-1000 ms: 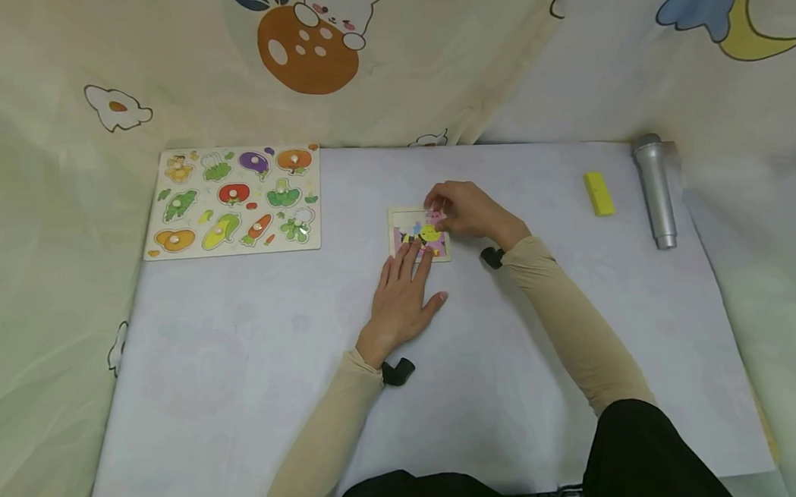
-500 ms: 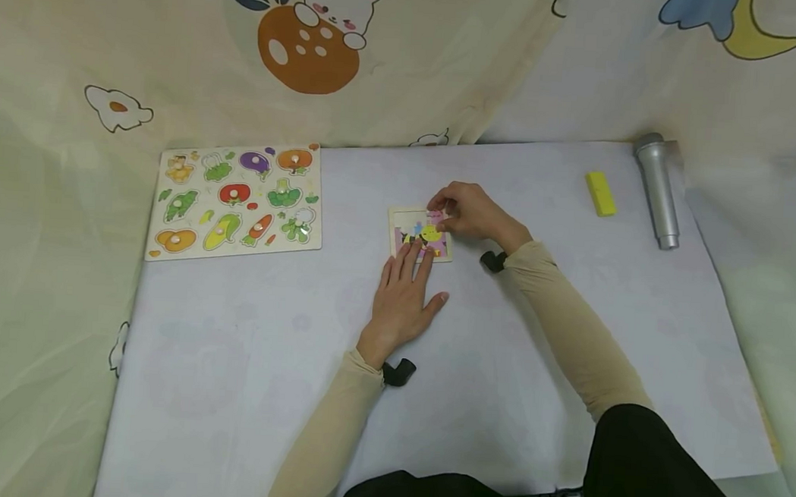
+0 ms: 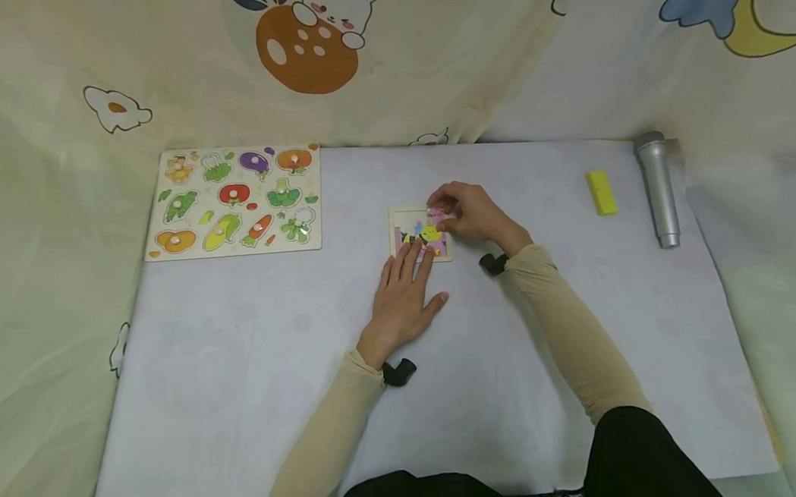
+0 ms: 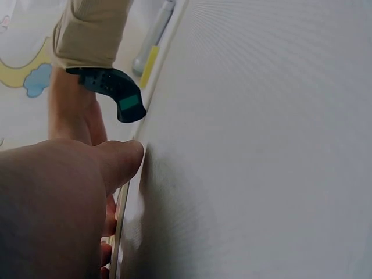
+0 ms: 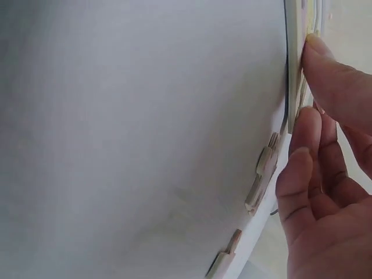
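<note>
A small square jigsaw puzzle board (image 3: 401, 217) with a pale wooden frame and a yellow, pink and blue picture lies mid-table. My left hand (image 3: 398, 302) lies flat before it, its straight fingertips pressing on the near edge. At the far right corner my right hand (image 3: 472, 211) has thumb and curled fingers around a pink puzzle piece (image 3: 436, 216), mostly hidden by the fingers. In the right wrist view the thumb (image 5: 331, 70) touches the board's top, with fingers close at its edge. Beneath that hand lie loose puzzle pieces (image 5: 261, 174), hidden in the head view.
A larger vegetable peg puzzle (image 3: 237, 201) lies at the back left. Toward the back right are a yellow block (image 3: 601, 192) and a silver microphone (image 3: 658, 192). A printed curtain (image 3: 436, 68) hangs along the table's far edge.
Both hands keep nearly the same place; the right hand shifts only very slightly at the board's corner. The puzzle board and the other things stay where they were.
</note>
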A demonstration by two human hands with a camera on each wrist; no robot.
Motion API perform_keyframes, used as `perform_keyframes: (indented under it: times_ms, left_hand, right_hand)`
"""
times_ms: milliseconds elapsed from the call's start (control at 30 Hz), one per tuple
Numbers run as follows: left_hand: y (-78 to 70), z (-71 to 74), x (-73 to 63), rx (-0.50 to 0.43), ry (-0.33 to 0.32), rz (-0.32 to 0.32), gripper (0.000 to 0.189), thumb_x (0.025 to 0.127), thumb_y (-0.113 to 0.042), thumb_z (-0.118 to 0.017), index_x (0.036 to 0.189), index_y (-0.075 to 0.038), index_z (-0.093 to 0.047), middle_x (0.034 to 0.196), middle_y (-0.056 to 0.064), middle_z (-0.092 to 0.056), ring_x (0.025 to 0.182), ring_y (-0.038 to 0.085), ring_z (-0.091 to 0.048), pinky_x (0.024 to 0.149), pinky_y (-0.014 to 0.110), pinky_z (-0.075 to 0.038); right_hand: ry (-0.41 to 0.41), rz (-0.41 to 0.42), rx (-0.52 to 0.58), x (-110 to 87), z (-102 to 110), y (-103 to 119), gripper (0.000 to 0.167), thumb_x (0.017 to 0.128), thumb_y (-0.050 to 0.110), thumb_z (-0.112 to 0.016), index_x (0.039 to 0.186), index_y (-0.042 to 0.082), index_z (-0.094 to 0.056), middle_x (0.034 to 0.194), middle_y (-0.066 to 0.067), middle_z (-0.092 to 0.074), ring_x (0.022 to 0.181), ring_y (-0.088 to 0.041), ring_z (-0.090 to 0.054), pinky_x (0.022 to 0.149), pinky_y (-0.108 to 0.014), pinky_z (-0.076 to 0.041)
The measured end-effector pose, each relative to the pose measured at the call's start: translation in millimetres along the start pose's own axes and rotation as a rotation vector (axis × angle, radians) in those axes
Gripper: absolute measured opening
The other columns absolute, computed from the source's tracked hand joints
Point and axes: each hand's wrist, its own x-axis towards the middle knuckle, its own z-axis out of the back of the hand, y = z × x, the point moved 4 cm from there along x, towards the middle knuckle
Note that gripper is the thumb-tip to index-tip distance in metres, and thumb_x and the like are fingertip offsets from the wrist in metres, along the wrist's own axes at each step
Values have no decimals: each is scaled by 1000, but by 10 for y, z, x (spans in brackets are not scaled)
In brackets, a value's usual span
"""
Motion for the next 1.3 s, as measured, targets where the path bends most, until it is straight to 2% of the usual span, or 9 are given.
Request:
perform_keyframes:
  times_ms: [200,333,667,967,1167,1300]
  left_hand:
    - [-7,3,-3,2,-4,-1,85,107,-53,-55,172,-17,-14,180,6,-2,167,25,2,135,50,-4]
    - [-8,-1,-11,3,-1,1,86,107,-53,-55,172,-17,-14,180,6,-2,167,25,3,135,50,-4]
    - [-5,-10,-19,1,-4,2,86,107,-53,-55,172,-17,-13,180,6,-1,167,25,3,135,50,-4]
    - [-9,-5,-3,6,-10,-2,86,107,-53,-56,172,-17,-14,180,7,-3,167,25,2,135,50,-3]
    - [-13,7,-4,12,-13,1,86,107,-53,-56,172,-18,-13,180,6,-4,167,24,1,135,50,-4]
    - [-14,-1,-1,16,-15,-1,85,107,-54,-55,172,-18,-14,180,6,-4,167,24,1,135,49,-4]
  right_hand:
    - [-60,11,8,-23,15,-38,34,85,6,-89,117,5,-76,102,-11,-75,88,-23,-65,76,-31,-50]
    - [-84,0,34,-47,24,-53,32,84,8,-91,113,5,-78,103,-13,-78,88,-24,-71,76,-27,-52]
    - [-99,-18,101,-58,27,-85,25,83,7,-91,106,8,-79,103,-11,-81,90,-24,-78,82,-36,-64]
    - [-73,-14,70,-75,40,-87,33,83,5,-90,115,6,-79,104,-11,-81,87,-21,-76,74,-18,-56]
    - [-122,11,64,-116,73,-165,34,83,7,-91,115,6,-79,100,-11,-79,85,-20,-73,74,-18,-53]
    - [-165,-19,143,-202,164,-261,33,85,9,-90,116,9,-79,101,-11,-77,88,-21,-69,77,-20,-52]
